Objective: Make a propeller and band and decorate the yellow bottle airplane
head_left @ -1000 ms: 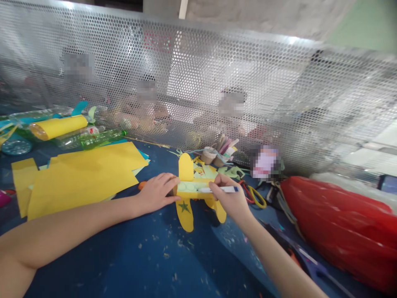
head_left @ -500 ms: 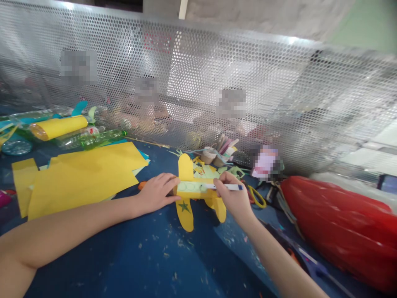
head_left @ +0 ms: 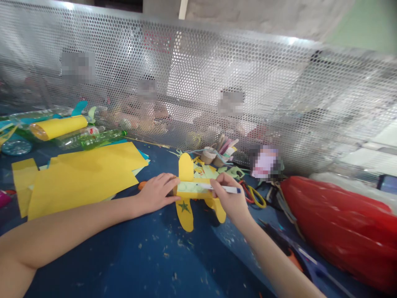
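A yellow paper airplane with rounded wings lies on the blue table. On its nearer wing is a dark green star, and along its body runs a pale green strip with drawn round outlines. My left hand is closed round the airplane's nose end, thumb below and fingers on top. In my right hand a white marker with a dark blue end is pinched, its tip at the strip. That hand covers part of the tail end.
Yellow paper sheets and plastic bottles lie left. Paper scraps, a small cup and yellow-handled scissors are beyond and right. A red plastic bag fills the right side. A perforated metal screen stands behind, people beyond it.
My right hand and the marker have shifted slightly left along the strip, and the marker's back end has dipped a little. My left hand and the airplane stay almost still.
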A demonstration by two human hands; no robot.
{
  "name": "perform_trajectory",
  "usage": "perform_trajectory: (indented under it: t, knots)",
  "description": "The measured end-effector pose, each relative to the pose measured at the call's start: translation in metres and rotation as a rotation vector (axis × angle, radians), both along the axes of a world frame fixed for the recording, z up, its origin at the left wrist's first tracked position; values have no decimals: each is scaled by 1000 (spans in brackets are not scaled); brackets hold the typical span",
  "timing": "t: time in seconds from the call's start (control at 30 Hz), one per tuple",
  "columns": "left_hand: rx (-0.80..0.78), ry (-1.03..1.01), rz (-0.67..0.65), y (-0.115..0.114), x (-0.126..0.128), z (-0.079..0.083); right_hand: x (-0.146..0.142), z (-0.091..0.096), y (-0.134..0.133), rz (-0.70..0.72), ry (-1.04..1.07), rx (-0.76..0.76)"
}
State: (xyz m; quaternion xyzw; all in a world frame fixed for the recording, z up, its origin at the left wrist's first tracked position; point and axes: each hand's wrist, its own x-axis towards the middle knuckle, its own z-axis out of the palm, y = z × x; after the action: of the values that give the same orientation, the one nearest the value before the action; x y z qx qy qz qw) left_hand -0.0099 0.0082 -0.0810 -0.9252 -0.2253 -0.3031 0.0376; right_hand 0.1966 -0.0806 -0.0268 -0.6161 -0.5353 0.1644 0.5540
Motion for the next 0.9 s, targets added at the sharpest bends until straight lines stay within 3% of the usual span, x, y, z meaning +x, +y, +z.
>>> perform_trajectory:
  t: [0.2,0.47,0.6,0.8,0.9]
  knots:
    - [-17,2,11,2,-1,-1,11,11,-3,-101,48,124]
    - [-40,-1,11,1,-1,-1,27,1,5,-62,84,62]
    - [-32,-6,9,1,0,-1,25,1,4,-61,36,3]
    - [-27,-5,6,2,0,-1,14,5,2,-136,-54,208]
    - [-33,-10,9,2,0,-1,9,5,0,-80,7,168]
